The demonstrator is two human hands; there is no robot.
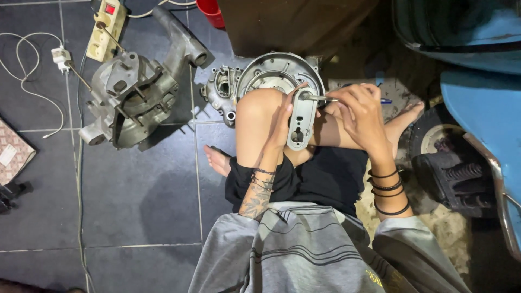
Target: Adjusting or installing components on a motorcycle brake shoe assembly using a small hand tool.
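The fingers [284, 116] of the left hand [281, 127] are wrapped around the left edge of a grey metal cover plate [302, 119], which is clenched and propped against the raised knee. The fingers of the right hand [361, 114] are pinched shut on a thin metal tool [320, 98], whose tip is set against the upper end of the plate.

The plate is seen to be an elongated cast piece, dull grey, with rounded ends, a hole near its lower end and a boss near the top. Its long axis is held nearly upright in the view, the top end pointing away from the body and the lower end toward the lap. The tool is laid roughly crosswise to it, pointing left.

On the dark tiled floor [135, 190], a large engine casing [133, 95] is lying toward the far left. A round engine half [274, 76] is resting just beyond the knee. A power strip [107, 27] is placed near the floor's far edge.
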